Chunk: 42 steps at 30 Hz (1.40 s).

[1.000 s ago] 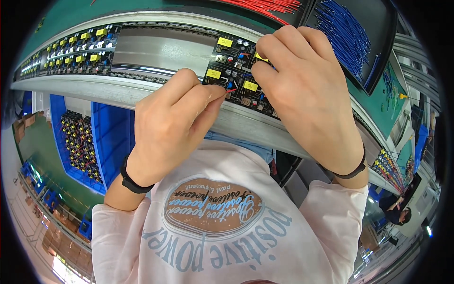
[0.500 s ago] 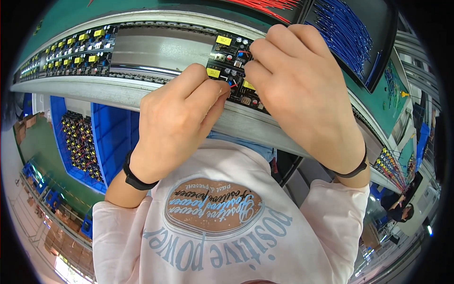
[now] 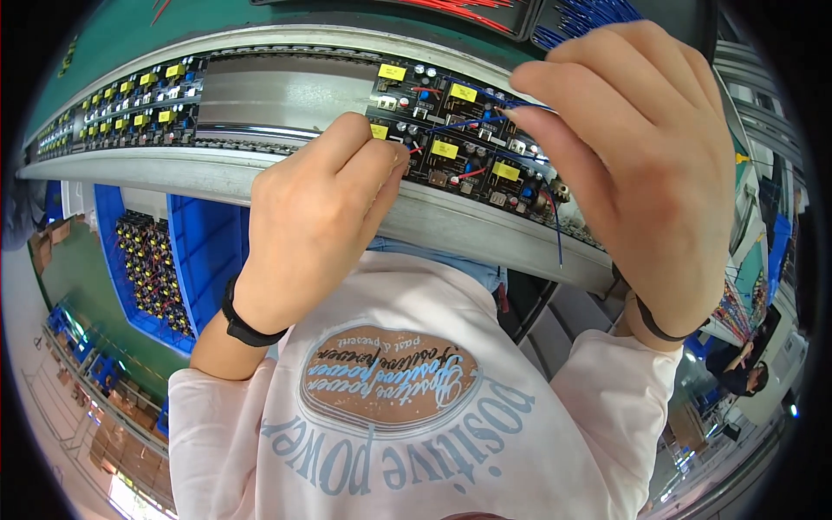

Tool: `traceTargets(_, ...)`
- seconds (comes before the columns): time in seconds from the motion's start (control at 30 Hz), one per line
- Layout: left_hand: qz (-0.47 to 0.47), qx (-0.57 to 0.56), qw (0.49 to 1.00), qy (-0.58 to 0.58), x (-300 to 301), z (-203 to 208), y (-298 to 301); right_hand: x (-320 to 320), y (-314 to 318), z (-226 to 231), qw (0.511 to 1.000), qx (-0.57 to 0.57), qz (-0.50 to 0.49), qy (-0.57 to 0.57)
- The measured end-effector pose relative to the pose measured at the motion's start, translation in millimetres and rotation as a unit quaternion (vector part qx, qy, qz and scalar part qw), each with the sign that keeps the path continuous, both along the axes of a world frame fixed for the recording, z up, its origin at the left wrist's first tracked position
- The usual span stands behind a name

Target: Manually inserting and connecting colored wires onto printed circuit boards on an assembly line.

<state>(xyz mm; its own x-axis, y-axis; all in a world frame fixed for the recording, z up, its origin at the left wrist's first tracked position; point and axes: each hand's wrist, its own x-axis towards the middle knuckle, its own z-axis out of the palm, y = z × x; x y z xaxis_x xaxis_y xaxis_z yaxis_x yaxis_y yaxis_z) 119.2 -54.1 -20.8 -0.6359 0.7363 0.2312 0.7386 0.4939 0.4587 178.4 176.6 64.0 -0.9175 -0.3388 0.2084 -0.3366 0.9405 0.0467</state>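
Observation:
My left hand [image 3: 325,195] is closed in a pinch at the near edge of the black circuit boards [image 3: 416,178]. A short red wire [image 3: 415,150] shows right beside its fingertips; what the pinch holds is hidden. Over the boards to the right, my right hand [image 3: 646,160] has its thumb and forefinger apart. A blue wire [image 3: 464,125] slants across the boards toward that thumb, and another blue wire [image 3: 529,106] passes between thumb and forefinger. The boards carry yellow blocks [image 3: 445,149], small round capacitors and short red wires. One more blue wire [image 3: 557,230] hangs over the near rail.
Boards sit in rows along a metal conveyor track [image 3: 286,87], with more boards [image 3: 139,100] at the left. Behind are black trays of red wires [image 3: 459,10] and blue wires [image 3: 589,19]. A blue bin [image 3: 186,251] of boards stands lower left. Another person [image 3: 741,364] is far right.
My right hand has moved right, away from the boards, and its thumb and forefinger have parted. Blue wires now show across the boards. My left hand has barely shifted and stays pinched.

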Motion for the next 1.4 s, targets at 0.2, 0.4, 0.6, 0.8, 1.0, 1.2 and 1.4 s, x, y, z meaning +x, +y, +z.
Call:
traceTargets(0.2,-0.007,-0.007,1.000,0.004,4,2,5,17,8,-8,0.987,-0.130,-0.021,0.090)
traceTargets(0.4,-0.019,-0.020,1.000,0.014,-1,-2,8,39,23,-4,0.991,-0.113,-0.052,0.057)
traceTargets(0.6,-0.064,-0.054,0.994,0.071,-10,11,15,71,2,1,0.972,-0.223,-0.026,0.071)
traceTargets(0.8,-0.060,-0.045,0.995,0.060,-5,4,9,84,-66,-44,0.952,-0.301,0.022,-0.055)
traceTargets(1.0,0.011,0.033,0.999,-0.010,-22,25,-30,51,-104,-90,0.964,-0.251,-0.045,-0.075)
traceTargets(1.2,0.233,0.037,0.963,0.130,-92,5,-128,22,-115,-90,0.970,-0.206,-0.099,-0.079)
traceTargets(1.4,0.255,0.014,0.950,0.181,-127,-35,-172,34,-110,-96,0.971,-0.202,-0.114,-0.055)
